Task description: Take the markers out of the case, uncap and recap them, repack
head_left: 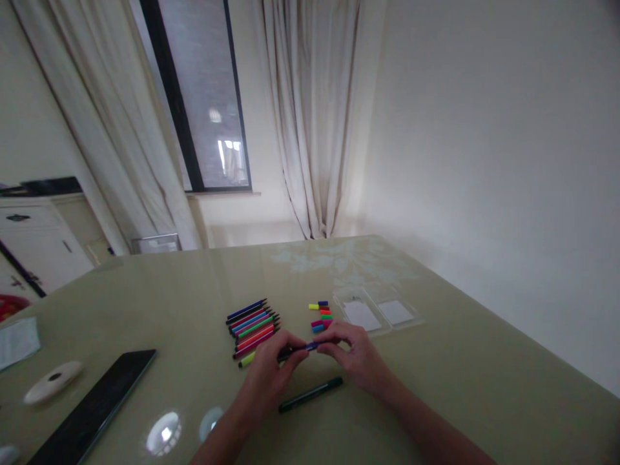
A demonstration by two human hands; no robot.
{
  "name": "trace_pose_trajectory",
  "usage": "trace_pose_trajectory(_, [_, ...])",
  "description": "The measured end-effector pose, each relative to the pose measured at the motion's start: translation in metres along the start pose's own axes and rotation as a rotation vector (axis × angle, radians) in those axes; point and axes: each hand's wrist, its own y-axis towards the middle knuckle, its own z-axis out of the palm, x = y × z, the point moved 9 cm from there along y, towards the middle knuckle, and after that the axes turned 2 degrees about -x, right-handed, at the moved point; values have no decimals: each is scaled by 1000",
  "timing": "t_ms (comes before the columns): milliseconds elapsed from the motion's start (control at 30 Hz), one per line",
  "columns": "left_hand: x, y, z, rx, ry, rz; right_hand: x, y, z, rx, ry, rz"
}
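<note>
In the head view, my left hand pinches the dark barrel of a felt-tip marker, held level above the table. The fingers of my right hand are closed on its purple end; whether that end is a separate cap I cannot tell. Left of and beyond my hands lies a row of several coloured markers without caps, tips pointing right. A cluster of loose coloured caps sits just beyond my right fingers. Closer to me, below both hands, lies a dark capped marker.
An open clear plastic case with white inserts lies beyond my right hand. On the left of the glossy table are a black tablet-like slab, a white oval object and a pale sheet. A wall bounds the right side.
</note>
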Motion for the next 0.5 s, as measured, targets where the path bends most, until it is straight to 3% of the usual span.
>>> trace_pose_trajectory(200, [-11,-3,3,87,133,49,-3,4,4,119,-27,49])
trace_pose_trajectory(333, [-27,-13,16,143,290,160,-2,2,10,145,12,64])
trace_pose_trajectory(500, [-28,-16,30,199,512,192,-6,-2,13,214,-14,74])
